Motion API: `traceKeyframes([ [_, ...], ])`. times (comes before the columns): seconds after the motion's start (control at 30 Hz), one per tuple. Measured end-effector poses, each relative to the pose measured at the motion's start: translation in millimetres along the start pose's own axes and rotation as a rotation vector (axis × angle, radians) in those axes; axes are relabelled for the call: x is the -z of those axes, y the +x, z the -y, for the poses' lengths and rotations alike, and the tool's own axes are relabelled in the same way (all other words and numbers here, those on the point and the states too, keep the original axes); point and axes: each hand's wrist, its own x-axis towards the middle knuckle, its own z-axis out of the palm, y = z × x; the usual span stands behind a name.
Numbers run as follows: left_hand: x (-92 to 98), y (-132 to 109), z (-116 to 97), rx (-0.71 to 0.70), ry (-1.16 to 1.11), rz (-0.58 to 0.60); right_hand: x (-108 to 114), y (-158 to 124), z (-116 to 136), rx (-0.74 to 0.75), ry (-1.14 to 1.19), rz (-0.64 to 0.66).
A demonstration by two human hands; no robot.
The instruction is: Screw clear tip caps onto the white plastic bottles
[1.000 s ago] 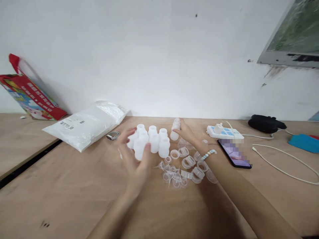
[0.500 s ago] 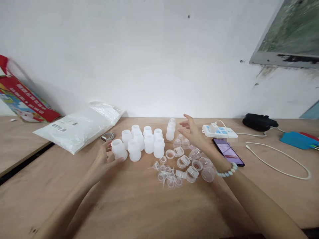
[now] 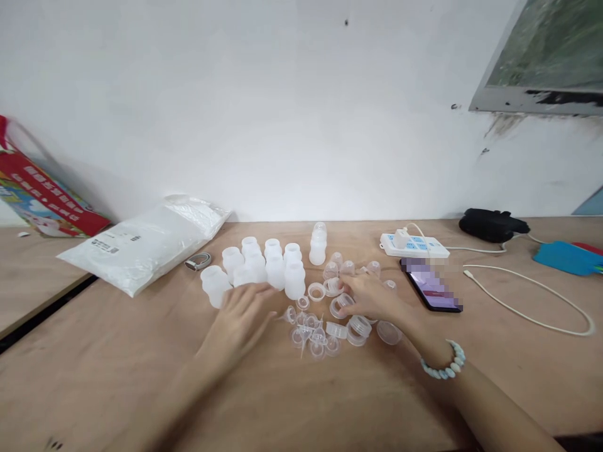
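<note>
My left hand [image 3: 242, 312] hovers in front of the white bottle bodies [image 3: 295, 280], fingers stretched to the right and partly hiding some of them. Nothing shows in it. Bent over the clear screw rings [image 3: 340, 306] is my right hand [image 3: 367, 294], wearing a bead bracelet [image 3: 443, 365]; its thumb and forefinger are apart, close to a ring, and whether they touch it I cannot tell. Clear bottle nipples [image 3: 317, 337] lie in a cluster between my hands. Clear dome caps [image 3: 347, 269] sit behind and partly under my right hand. One capped feeding bottle [image 3: 318, 243] stands upright at the back.
A white plastic package [image 3: 146, 242] and a watch-like band [image 3: 198, 260] lie left. To the right are a phone [image 3: 431, 285], a power strip [image 3: 414, 245], a looped cable [image 3: 532, 301], a black case [image 3: 492, 225] and a blue item [image 3: 565, 257]. The wall borders the table's back.
My left hand has moved right, from beside the leftmost bottle body to in front of the group. My right hand has come down and nearer from beside the capped bottle to the rings.
</note>
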Motion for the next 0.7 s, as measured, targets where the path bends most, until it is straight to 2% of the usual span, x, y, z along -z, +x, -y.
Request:
traceKeyframes([
  [0.13, -22.4, 31.5, -22.6, -0.264, 0.121, 0.21, 4.4, -3.4, 0.8, -0.009, 0.035, 0.02],
  [0.27, -41.7, 62.4, -36.5, -0.347, 0.326, 0.375, 12.2, -6.3, -4.2, 0.004, 0.146, -0.004],
  [0.33, -48.5, 70.9, -40.3, -0.356, 0.343, 0.406, 15.0, -8.1, -6.8, 0.025, 0.276, -0.017],
  [0.47, -55.5, 74.5, -38.2, -0.353, 0.34, 0.4, 17.2, -10.7, -9.5, 0.027, 0.497, -0.046],
  [0.6, -49.1, 70.6, -29.4, -0.348, 0.313, 0.367, 17.3, -9.7, -6.9, 0.056, 0.753, -0.086],
  [0.7, -36.4, 64.9, -28.7, -0.238, 0.074, 0.221, 16.3, -7.6, -1.4, 0.07, 0.91, -0.089],
])
